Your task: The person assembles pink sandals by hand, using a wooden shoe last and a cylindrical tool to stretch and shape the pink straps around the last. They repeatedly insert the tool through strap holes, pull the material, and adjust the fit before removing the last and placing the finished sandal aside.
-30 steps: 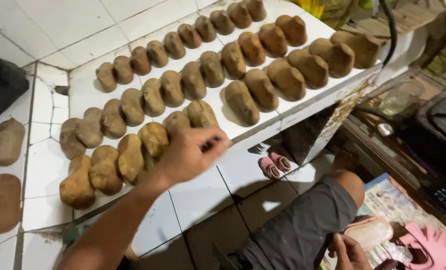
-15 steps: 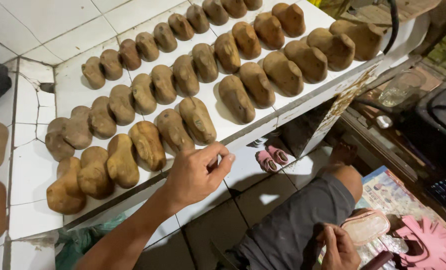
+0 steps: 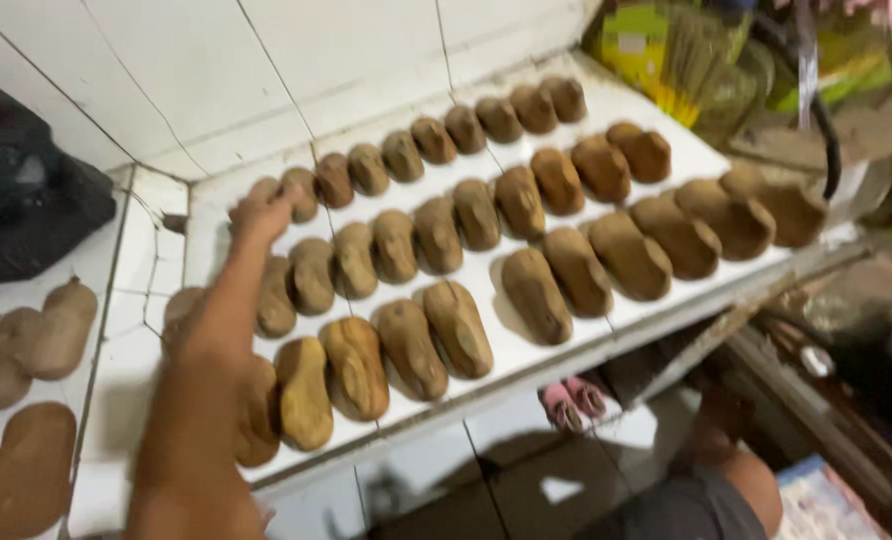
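Risk no. 1 is your own forearm: it stretches over the front rows of brown wooden shoe forms w/ barely any gap, so a dip of the elbow could drag one off the ledge edge. That edge is close; the nearest forms lie just beside it, and a pair of small pink sandals sits on the floor below.

Your left hand is at the back-left corner, fingers curled down onto the end form of the far row. Grip looks closed on it, but blur hides the fingertips, so can't say how firm.

Forms lie packed side by side, many touching. Pull the end one sideways and the neighbour prob shifts too, maybe nudging the row.

Right hand isn't in view; nothing steadies the row. Wall tiles stand right behind, so lifting straight back likely knocks the form against them.

More forms rest on the side shelf left, well apart.
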Tool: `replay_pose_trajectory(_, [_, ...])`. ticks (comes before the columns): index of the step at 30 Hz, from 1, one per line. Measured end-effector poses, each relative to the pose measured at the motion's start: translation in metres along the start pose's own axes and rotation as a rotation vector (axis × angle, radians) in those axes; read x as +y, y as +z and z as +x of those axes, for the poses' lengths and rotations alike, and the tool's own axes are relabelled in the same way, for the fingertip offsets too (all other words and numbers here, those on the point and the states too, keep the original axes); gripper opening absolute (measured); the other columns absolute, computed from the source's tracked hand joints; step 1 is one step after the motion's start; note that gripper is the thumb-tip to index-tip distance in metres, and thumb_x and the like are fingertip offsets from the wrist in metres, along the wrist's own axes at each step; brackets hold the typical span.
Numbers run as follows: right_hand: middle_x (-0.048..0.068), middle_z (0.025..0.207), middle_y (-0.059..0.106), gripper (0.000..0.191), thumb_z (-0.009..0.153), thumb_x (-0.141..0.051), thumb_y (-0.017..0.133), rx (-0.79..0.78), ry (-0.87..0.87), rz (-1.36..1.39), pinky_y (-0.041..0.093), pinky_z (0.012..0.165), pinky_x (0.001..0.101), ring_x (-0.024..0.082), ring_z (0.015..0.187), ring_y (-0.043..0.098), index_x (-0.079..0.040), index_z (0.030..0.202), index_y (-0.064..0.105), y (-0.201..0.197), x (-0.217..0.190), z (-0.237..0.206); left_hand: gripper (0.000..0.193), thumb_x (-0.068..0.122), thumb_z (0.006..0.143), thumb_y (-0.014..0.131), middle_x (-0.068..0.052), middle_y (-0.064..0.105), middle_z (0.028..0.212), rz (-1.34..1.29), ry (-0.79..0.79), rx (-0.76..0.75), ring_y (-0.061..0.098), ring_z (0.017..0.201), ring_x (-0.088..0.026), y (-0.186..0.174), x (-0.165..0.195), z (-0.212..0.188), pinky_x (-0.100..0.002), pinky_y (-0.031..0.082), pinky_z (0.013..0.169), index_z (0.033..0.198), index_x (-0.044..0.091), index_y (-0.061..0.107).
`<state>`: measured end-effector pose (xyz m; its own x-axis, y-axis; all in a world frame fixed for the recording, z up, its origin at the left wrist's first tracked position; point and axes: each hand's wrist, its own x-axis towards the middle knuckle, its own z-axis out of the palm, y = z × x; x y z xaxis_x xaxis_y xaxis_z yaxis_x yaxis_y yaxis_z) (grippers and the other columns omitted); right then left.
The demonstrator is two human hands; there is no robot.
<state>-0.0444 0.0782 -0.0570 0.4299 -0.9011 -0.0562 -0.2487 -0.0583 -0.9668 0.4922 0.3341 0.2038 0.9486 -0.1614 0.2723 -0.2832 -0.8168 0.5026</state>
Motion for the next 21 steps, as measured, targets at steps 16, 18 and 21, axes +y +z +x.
replay_pose_trajectory(16, [0.021,0.128,0.068,0.066,0.096,-0.014,0.064,-0.264,-0.013,0.546,0.053,0.099,0.0432,0.027,0.113,0.067,-0.003,0.157,0.041,-0.019,-0.023,-0.059,0.036,0.033,0.094,0.073,-0.02,0.072,0.099,-0.322,0.624,-0.089,0.067,0.08,-0.026,-0.01,0.106,-0.098,-0.04,0.05,0.069,0.104,-0.001,0.076])
replay_pose_trajectory(18, [0.017,0.147,0.053,0.08,0.097,-0.033,0.062,-0.343,-0.038,0.79,0.052,0.104,0.0447,0.027,0.128,0.06,-0.014,0.162,0.02,-0.027,-0.055,-0.069,0.038,0.032,0.092,0.082,-0.02,0.073,0.094,-0.296,0.726,-0.217,0.071,0.081,-0.025,0.002,0.149,-0.191,-0.041,0.055,0.075,0.101,-0.004,0.074])
replay_pose_trajectory(21, [0.014,0.152,0.047,0.086,0.099,-0.047,0.06,-0.244,-0.075,1.144,0.048,0.108,0.0455,0.026,0.136,0.055,-0.017,0.165,0.014,-0.063,-0.072,-0.087,0.041,0.026,0.083,0.081,-0.023,0.07,0.116,-0.554,0.866,-0.654,0.069,0.105,-0.032,0.048,0.204,-0.337,-0.04,0.052,0.09,0.114,0.0,0.074])
